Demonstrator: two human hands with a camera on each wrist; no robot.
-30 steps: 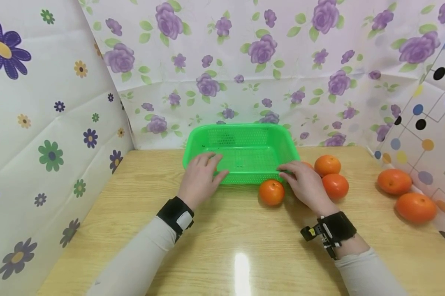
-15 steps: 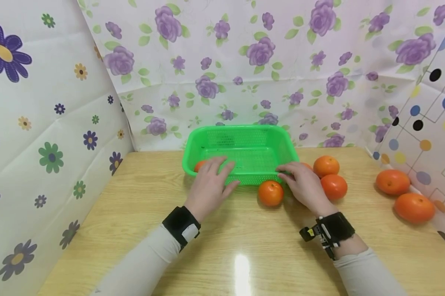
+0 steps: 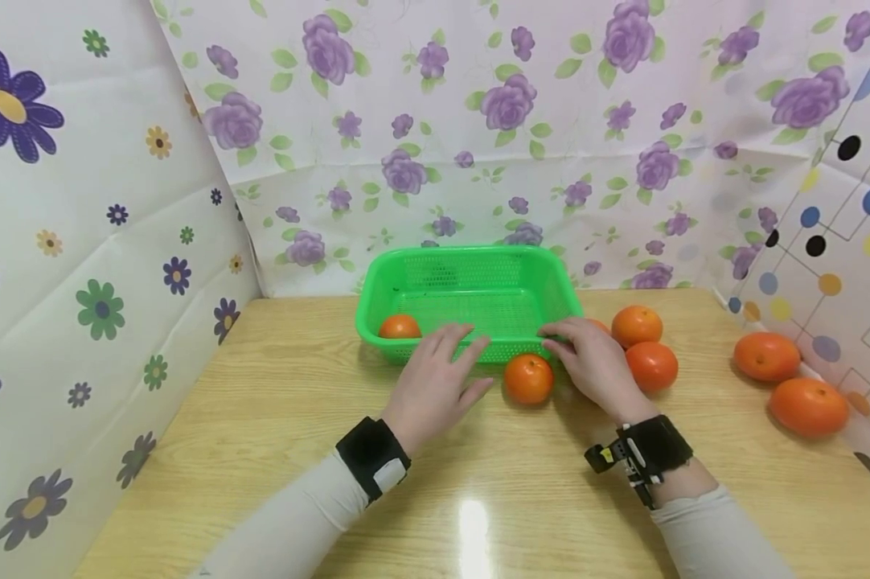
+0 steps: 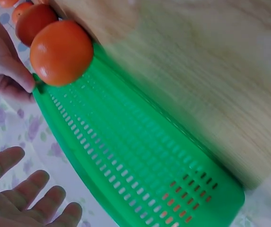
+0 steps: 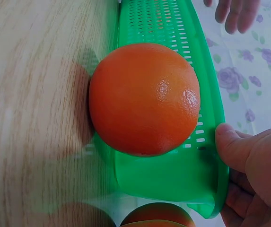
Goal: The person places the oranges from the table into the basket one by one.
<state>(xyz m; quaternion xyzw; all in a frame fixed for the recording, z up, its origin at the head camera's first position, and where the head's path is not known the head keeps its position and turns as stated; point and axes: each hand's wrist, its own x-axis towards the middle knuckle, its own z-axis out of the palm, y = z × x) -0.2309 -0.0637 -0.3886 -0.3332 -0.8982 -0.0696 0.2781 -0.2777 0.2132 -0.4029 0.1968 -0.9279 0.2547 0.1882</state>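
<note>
A green perforated plastic basket (image 3: 471,314) stands on the table at the foot of the back wall. One orange (image 3: 400,326) lies inside its front left corner. My right hand (image 3: 596,363) pinches the basket's front rim near the right corner, thumb on the outer side in the right wrist view. My left hand (image 3: 435,392) hovers in front of the basket's front wall, fingers spread and holding nothing. Between the two hands, another orange (image 3: 528,379) sits on the table close against the basket, filling the middle of the right wrist view.
Right of the basket are two oranges, one behind (image 3: 637,326) and one nearer (image 3: 651,366), with a third partly hidden by my right hand. Two more oranges (image 3: 809,408) lie by the right wall. Patterned sheets surround the wooden table (image 3: 261,450).
My left hand has come out of the basket and moved right and toward me, uncovering the orange in the front left corner. My right hand stays on the rim.
</note>
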